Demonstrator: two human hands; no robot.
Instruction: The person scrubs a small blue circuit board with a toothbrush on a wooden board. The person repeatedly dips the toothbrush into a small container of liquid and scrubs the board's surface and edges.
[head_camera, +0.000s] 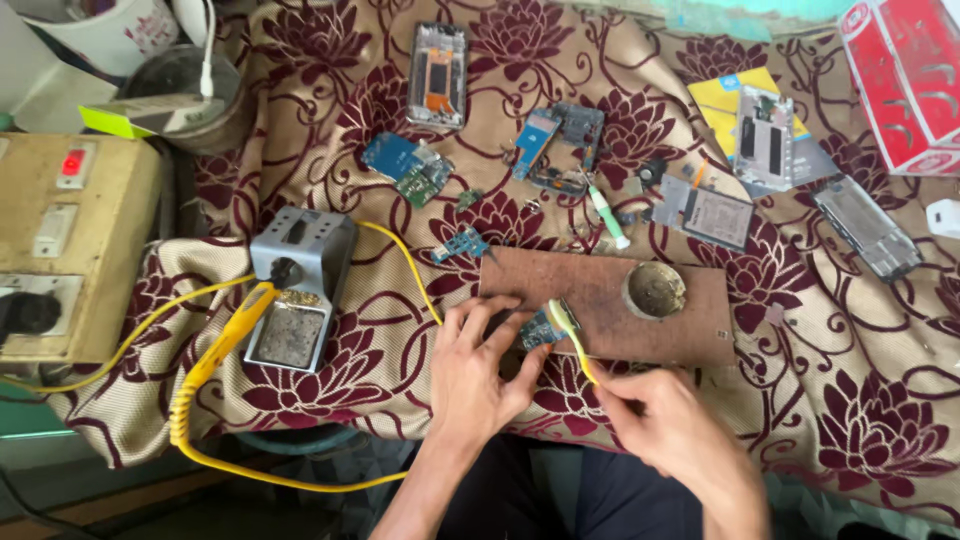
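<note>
My left hand (480, 365) pinches a small blue circuit board (540, 330) at the front left edge of a brown work board (610, 300). My right hand (665, 420) holds a yellow-handled brush or tool (570, 330), its tip resting on the circuit board. A round tin of paste (655, 290) sits on the brown board to the right of the hands.
A yellow soldering iron (235, 325) rests in a grey metal stand (297, 285) at left, its yellow cord looping past the table edge. A beige switch box (70, 245) stands far left. Phone frames, circuit boards and a red box (905, 75) lie scattered on the floral cloth.
</note>
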